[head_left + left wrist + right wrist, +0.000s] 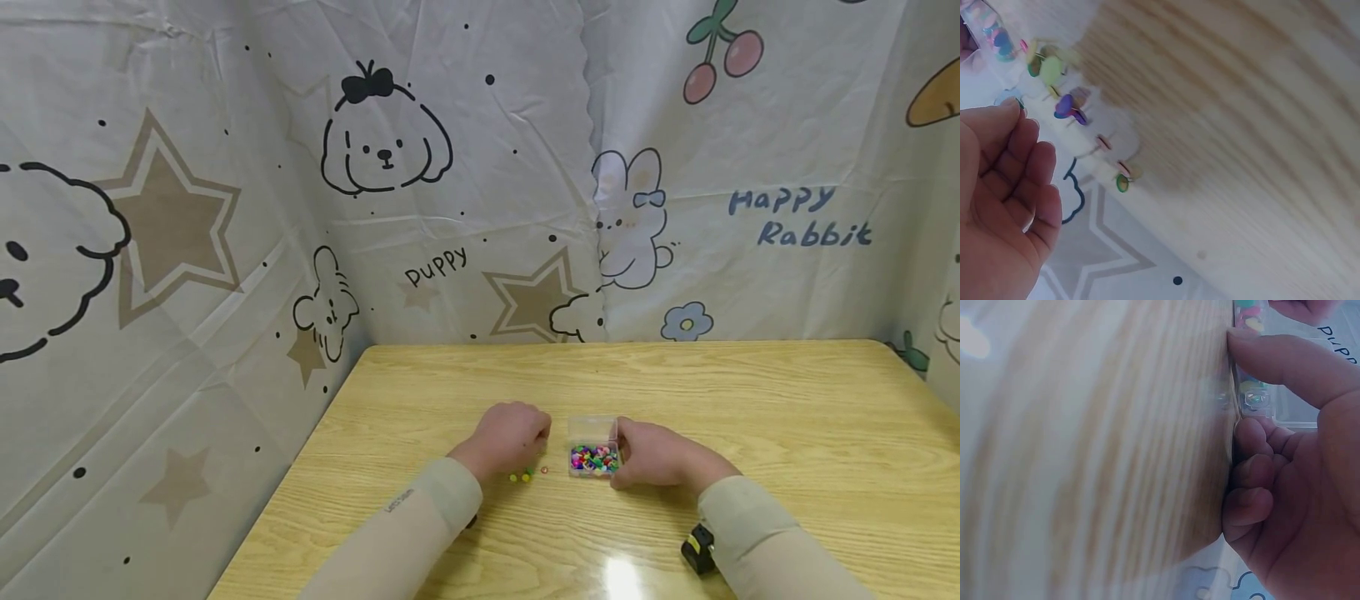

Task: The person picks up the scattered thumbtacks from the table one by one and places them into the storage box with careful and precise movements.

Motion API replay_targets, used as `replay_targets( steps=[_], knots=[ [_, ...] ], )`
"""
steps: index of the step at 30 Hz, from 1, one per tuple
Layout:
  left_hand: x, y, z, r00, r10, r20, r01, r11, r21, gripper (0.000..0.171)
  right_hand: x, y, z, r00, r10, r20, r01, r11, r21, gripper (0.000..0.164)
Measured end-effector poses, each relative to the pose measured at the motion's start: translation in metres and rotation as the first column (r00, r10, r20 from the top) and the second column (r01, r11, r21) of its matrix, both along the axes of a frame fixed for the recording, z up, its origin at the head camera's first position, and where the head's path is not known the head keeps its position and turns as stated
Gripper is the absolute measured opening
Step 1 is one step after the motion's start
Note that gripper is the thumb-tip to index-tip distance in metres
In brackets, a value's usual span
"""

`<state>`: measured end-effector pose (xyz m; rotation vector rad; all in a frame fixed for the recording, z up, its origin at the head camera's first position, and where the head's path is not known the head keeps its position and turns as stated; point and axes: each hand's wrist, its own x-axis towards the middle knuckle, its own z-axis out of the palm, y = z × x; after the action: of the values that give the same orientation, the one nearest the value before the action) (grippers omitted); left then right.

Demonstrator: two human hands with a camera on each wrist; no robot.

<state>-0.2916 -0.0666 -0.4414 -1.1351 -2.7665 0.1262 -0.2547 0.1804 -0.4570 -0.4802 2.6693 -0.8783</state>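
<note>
A small clear plastic box (pixel 592 428) stands on the table with its lid raised at the back. Many colourful thumbtacks (pixel 594 459) fill it. My right hand (pixel 656 454) grips the box's right side, thumb at the front corner and fingers behind. To the left of the box is my left hand (pixel 512 435), thumb and forefinger pinching a thumbtack (pixel 1020 104); only its greenish edge shows. Several loose thumbtacks (pixel 1067 107), purple, yellow, pink and green, lie on the wood beside this hand. In the head view, yellow thumbtacks (pixel 527 477) show just below it.
The wooden table (pixel 810 433) reaches back to a printed cloth backdrop (pixel 517 167), with more cloth at the left and right. A black and yellow object (pixel 699 550) is at the right forearm, partly covered by the sleeve.
</note>
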Motion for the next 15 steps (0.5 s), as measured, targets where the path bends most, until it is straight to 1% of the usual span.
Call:
replay_targets(
  steps=[4, 8, 11, 15],
  knots=[
    [0.002, 0.005, 0.001, 0.999, -0.028, 0.015, 0.028, 1.000, 0.009, 0.014, -0.001, 0.001, -0.001, 1.000, -0.003, -0.002, 0.003, 1.000, 0.003, 0.049],
    [0.005, 0.010, 0.001, 0.997, -0.052, 0.048, 0.052, 0.999, 0.005, 0.014, -0.001, 0.001, -0.001, 1.000, -0.008, 0.000, 0.008, 1.000, 0.001, 0.049],
    [0.007, 0.014, 0.002, 0.996, -0.054, 0.075, 0.054, 0.999, 0.001, 0.014, 0.000, 0.000, -0.001, 1.000, -0.009, -0.001, 0.009, 1.000, -0.003, 0.049],
    [0.011, 0.017, 0.004, 0.994, -0.056, 0.089, 0.057, 0.998, -0.001, 0.013, 0.000, 0.000, -0.001, 1.000, -0.010, -0.004, 0.010, 1.000, -0.006, 0.049]
  ],
)
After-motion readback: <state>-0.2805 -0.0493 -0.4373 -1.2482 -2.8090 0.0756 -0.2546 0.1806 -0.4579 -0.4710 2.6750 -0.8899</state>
